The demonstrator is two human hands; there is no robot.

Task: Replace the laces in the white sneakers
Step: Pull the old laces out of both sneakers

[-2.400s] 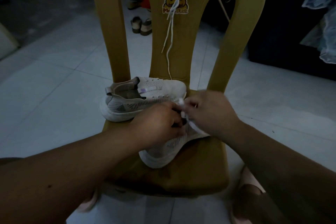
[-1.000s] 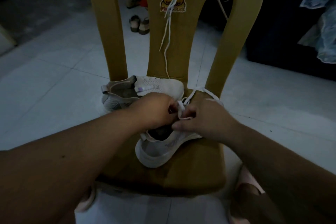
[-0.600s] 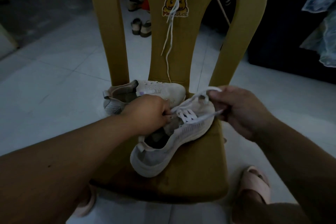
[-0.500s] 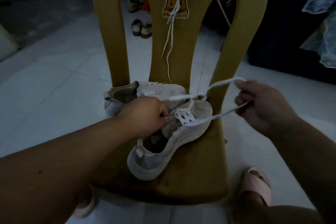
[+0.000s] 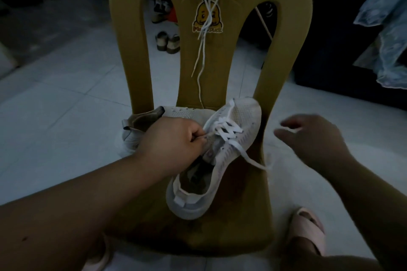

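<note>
On the chair (image 5: pixel 284 55) seat the left hand (image 5: pixel 174 138) pinches the front sneaker (image 5: pixel 240 116) at its top eyelets, probably to steady it for threading; the right hand (image 5: pixel 312 138) hovers off the seat's right edge, fingers loose and empty (somewhat blurred), near the trailing lace (image 5: pixel 229 133)

there is just one view, from a camera on the person's head. it looks forward and down at a chair (image 5: pixel 284 50) right in front, with a shoe (image 5: pixel 220 167) near the middle. it is close: both arms stretch in from the bottom, left hand (image 5: pixel 174 138) and right hand (image 5: pixel 312 138) mid-picture. the wide lens also shows floor (image 5: pixel 66 94) on both sides.
</note>
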